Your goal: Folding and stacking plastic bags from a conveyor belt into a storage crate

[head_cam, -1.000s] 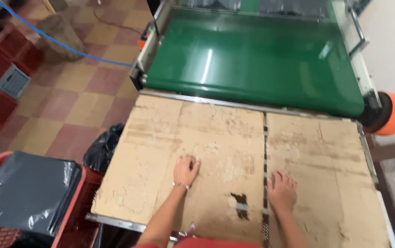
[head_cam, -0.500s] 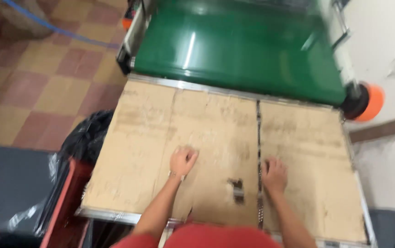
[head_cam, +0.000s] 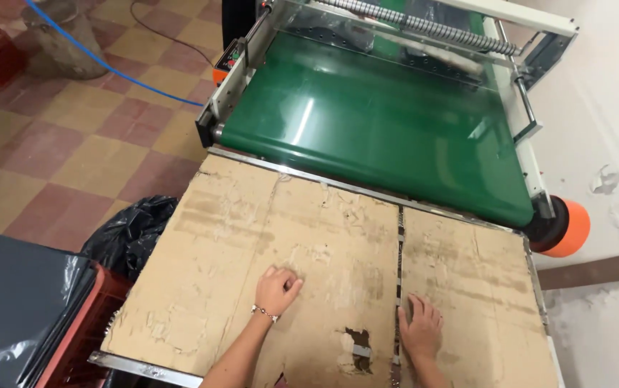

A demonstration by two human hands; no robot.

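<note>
Head view now tipped up, taking in more of the green conveyor belt (head_cam: 388, 122) than half a second ago; hands barely shifted. Left hand (head_cam: 277, 289) loosely curled, knuckles down on the worn cardboard sheet (head_cam: 252, 237), gripping nothing. Right hand (head_cam: 420, 332) flat, fingers spread, beside the seam. Cardboard scuffed, peeling, torn near the front edge, possibly two sheets butted together.
</note>
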